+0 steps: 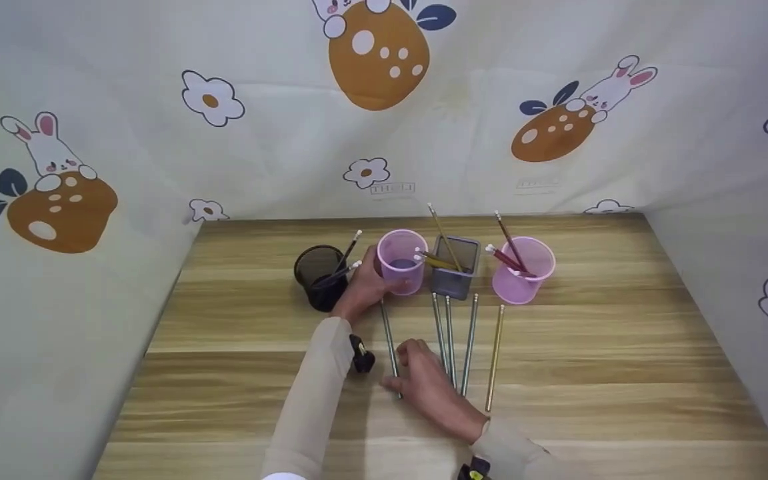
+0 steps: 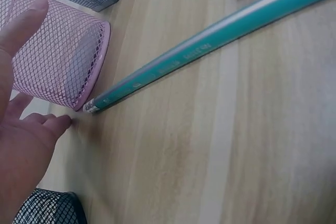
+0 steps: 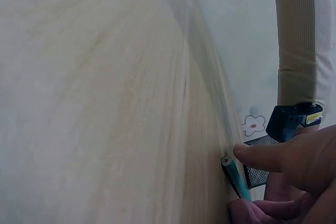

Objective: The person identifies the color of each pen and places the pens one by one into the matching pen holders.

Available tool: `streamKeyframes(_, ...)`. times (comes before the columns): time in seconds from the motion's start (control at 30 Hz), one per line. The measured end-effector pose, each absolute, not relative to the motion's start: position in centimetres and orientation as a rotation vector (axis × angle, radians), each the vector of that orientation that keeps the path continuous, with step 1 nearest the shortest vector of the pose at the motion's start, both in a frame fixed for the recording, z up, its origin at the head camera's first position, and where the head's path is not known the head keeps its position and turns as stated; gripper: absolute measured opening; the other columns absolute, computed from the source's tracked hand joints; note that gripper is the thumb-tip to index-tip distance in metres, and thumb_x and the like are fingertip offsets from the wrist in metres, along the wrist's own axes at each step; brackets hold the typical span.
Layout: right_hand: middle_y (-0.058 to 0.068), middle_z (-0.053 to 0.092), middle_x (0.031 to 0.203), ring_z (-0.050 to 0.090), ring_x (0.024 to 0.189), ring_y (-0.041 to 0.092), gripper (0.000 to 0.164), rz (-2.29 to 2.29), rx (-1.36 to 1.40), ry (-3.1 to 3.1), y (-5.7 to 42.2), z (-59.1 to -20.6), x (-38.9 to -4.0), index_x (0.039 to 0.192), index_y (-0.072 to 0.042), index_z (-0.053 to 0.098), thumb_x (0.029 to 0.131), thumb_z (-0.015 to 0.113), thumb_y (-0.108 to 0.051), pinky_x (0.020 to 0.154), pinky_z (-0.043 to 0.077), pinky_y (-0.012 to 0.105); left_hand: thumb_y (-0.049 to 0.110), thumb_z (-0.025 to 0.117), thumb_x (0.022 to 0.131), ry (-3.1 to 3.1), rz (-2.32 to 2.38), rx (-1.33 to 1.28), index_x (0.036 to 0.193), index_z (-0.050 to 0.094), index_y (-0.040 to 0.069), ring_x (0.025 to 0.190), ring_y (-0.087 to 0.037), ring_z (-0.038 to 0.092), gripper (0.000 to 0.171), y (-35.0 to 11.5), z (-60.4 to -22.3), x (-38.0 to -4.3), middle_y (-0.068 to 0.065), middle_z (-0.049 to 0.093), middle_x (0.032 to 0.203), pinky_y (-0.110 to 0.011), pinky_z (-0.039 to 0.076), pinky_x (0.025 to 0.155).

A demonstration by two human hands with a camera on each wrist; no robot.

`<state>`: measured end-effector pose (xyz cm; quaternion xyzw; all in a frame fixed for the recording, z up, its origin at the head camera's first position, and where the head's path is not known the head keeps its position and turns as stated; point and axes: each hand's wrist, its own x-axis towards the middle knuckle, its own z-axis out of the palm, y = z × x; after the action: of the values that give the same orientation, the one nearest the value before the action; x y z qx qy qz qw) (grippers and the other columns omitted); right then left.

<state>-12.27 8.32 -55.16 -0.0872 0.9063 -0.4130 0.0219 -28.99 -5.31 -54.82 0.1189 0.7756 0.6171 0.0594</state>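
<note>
My left hand [image 1: 365, 287] holds the round pink mesh pencil cup [image 1: 403, 267], thumb across its side. Nothing stands in that cup. A teal pencil [image 2: 173, 59] lies on the table, its eraser end close by the cup's base. Over the pencil's near end is my right hand [image 1: 427, 387], thumb and fingers spread apart around it. In the right wrist view the thumb [image 3: 262, 156] is apart from the pencil [image 3: 234, 178], while a lower finger [image 3: 244, 211] is near or touching it; contact is hard to tell.
A black mesh cup [image 1: 317, 273] with dark pencils stands left. Rightward are a grey square mesh holder [image 1: 452, 285] with yellow pencils and another pink cup [image 1: 516, 290] with red ones. Several teal pencils [image 1: 470, 347] and one yellow pencil [image 1: 495, 360] lie in front.
</note>
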Motion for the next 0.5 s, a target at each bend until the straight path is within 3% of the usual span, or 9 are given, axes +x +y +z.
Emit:
streamKeyframes(0.2, 0.005, 0.062, 0.083, 0.06, 0.077, 0.015, 0.035, -1.264, -0.277, 2.803, 8.4, -55.0, -12.2, 0.097, 0.0, 0.064, 0.076, 0.087, -0.017, 0.067, 0.054, 0.028, 0.001, 0.083, 0.069, 2.346, 1.882, 0.353, 0.139, 0.033, 0.001, 0.134, -0.038, 0.05, 0.086, -5.5, -54.9, -29.2, -0.025, 0.052, 0.141, -0.048, 0.035, 0.12)
streamKeyframes(0.37, 0.005, 0.067, 0.076, 0.062, 0.073, 0.015, 0.024, -1.258, -0.316, 2.785, 9.0, -54.8, -12.2, 0.093, 0.0, 0.065, 0.076, 0.081, -0.004, 0.065, 0.054, 0.026, -0.002, 0.081, 0.068, 2.326, 1.884, 0.315, 0.137, 0.03, 0.001, 0.134, -0.039, 0.05, 0.086, -5.2, -54.8, -29.3, -0.027, 0.05, 0.142, -0.047, 0.036, 0.119)
streamKeyframes(0.5, 0.004, 0.067, 0.076, 0.063, 0.074, 0.016, 0.027, -1.213, -0.316, 2.747, 9.6, -54.4, -12.0, 0.097, 0.001, 0.064, 0.072, 0.076, 0.001, 0.068, 0.055, 0.028, -0.002, 0.081, 0.068, 2.336, 1.879, 0.323, 0.139, 0.03, 0.002, 0.134, -0.038, 0.049, 0.087, -5.1, -54.9, -29.3, -0.025, 0.05, 0.142, -0.047, 0.036, 0.12)
